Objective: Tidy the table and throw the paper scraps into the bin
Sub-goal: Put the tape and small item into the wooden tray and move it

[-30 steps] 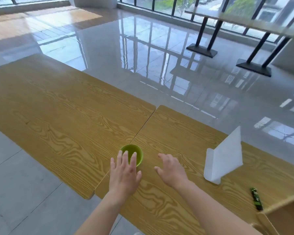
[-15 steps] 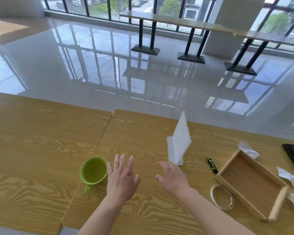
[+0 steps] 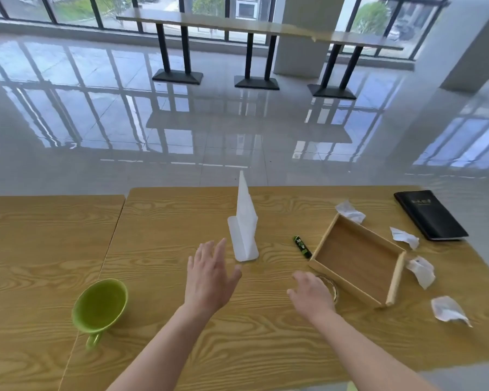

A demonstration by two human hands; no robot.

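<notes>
Hands hover empty over the wooden counter (image 3: 266,348): left hand (image 3: 209,277) spread flat, right hand (image 3: 311,296) loosely splayed above a clear ring. Four crumpled paper scraps (image 3: 419,270) lie right of the wooden tray (image 3: 396,277). No bin shows. Best gather all scraps in one sweep, pinching lightly.

Two bare forearms, left hand (image 3: 209,277), right hand (image 3: 311,294), unsleeved, ringless
</notes>
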